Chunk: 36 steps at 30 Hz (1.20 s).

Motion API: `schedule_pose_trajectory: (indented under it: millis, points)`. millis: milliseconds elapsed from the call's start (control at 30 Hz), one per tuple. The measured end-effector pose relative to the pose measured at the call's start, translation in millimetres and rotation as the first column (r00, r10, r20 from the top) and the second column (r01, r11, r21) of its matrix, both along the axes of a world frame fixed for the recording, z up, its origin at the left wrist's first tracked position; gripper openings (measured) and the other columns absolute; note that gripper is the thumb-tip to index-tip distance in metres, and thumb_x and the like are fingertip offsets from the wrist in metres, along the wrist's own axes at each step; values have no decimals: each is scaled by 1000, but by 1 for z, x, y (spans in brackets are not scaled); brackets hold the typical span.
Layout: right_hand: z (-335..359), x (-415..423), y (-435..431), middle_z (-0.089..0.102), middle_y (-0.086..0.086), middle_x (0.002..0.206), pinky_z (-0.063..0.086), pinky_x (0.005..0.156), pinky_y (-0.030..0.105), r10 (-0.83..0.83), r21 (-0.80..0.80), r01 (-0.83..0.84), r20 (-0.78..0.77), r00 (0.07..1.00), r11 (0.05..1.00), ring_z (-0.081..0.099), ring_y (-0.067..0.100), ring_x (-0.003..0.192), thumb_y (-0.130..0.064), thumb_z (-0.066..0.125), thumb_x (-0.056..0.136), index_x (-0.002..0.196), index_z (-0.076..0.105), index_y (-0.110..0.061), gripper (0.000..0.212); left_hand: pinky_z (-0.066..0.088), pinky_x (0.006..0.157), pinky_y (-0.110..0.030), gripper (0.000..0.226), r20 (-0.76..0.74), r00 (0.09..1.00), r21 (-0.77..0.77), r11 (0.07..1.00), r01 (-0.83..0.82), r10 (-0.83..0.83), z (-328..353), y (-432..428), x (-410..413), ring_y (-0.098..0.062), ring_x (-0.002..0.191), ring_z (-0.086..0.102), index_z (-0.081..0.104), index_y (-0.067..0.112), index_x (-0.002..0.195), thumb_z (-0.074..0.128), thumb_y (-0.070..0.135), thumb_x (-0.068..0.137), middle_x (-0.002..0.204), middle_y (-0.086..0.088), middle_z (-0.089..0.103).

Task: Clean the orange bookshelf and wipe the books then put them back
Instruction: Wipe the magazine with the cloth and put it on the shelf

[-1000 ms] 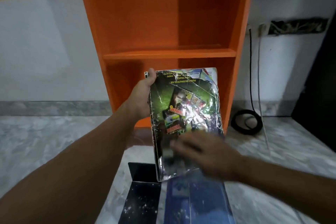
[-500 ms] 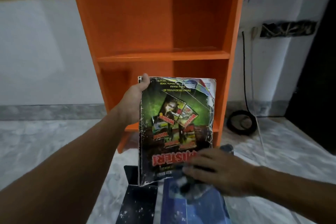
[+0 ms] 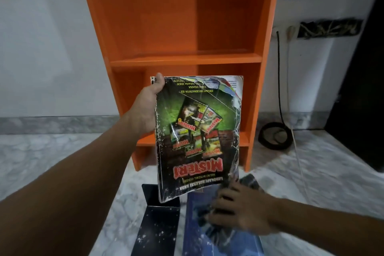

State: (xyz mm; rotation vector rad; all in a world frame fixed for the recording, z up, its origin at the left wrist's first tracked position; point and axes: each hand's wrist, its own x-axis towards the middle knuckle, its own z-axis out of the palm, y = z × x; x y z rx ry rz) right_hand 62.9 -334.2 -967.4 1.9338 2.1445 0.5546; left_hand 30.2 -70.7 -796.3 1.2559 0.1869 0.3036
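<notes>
The worn book (image 3: 197, 131) titled "MISTERI" is held upright, cover upside down, its top right corner torn. The left hand (image 3: 147, 108) grips its spine edge, with only the thumb showing. Below the book's lower right corner the blurred right hand (image 3: 239, 212) clutches a dark cloth (image 3: 249, 181), mostly hidden. Behind the book stands the orange bookshelf (image 3: 187, 60), its top cut off. Under the book lie a blue book (image 3: 195, 235) and a black bookend (image 3: 158, 228).

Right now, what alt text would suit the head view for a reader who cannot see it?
The left hand holds a worn magazine upside down in front of the orange bookshelf. The right hand grips a dark cloth by the magazine's lower right corner, over a blue book beside a black bookend on the floor.
</notes>
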Motion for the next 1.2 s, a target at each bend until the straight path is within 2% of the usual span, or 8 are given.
schedule_pose_trajectory:
  millis: [167,300,400,633,800,933,1067,1200]
  points:
    - [95,-4,34,60,-10,107,50,81,31,50,451,-18,-59,997,892,56,6,95,-48,49,97,115,62,-32,28,60,62,-36,54,-2,1000,-34,999,29,-29,2,7,-3,-26,78,74,66,8,98,39,55,99,90,-12,74]
    - [164,26,68,58,11,124,48,85,29,-124,732,159,-102,987,662,58,25,108,-12,66,87,136,51,-20,53,54,88,-44,65,-23,996,-44,996,81,-82,-2,3,-2,-35,105,68,61,7,126,40,61,96,120,-17,68]
    - [134,15,86,60,0,115,53,88,33,-108,651,159,-117,987,742,60,16,103,-39,54,97,119,59,-25,27,58,81,-47,61,-14,996,-11,996,85,-85,3,-2,-2,-31,96,71,67,9,111,36,59,98,109,-15,73]
    - [21,-21,44,57,17,127,57,79,46,109,-73,-110,-22,994,991,59,31,106,-24,64,89,136,50,-24,49,53,93,-46,57,-14,999,37,999,-28,28,8,9,-12,-32,107,69,63,9,122,41,55,99,123,-14,68]
    - [135,-2,66,57,-1,122,51,82,12,26,505,10,-64,998,863,56,11,106,-55,44,93,129,59,-28,48,59,67,-37,54,-40,999,-7,1000,-10,10,5,14,-20,-28,85,74,64,9,110,39,56,99,96,-11,76]
    - [162,25,92,51,11,129,51,90,31,-130,710,319,-308,942,628,53,25,111,-28,62,87,137,52,-25,51,50,96,-49,66,-38,999,-32,999,33,-34,6,8,-20,-36,112,65,62,7,124,38,61,96,121,-18,68]
    - [91,-4,107,60,-4,114,48,88,29,25,597,108,-210,977,795,56,10,100,-57,55,91,119,57,-30,38,55,90,-47,63,-14,1000,-36,999,-5,5,11,0,-17,-34,110,67,61,6,126,41,59,97,123,-17,67]
    - [23,-30,70,55,9,122,56,75,38,146,-86,-149,-38,988,985,58,25,101,-33,73,83,128,54,-29,49,56,86,-47,58,-2,996,-27,996,-87,87,13,6,-20,-35,105,69,62,8,123,38,57,99,120,-17,69]
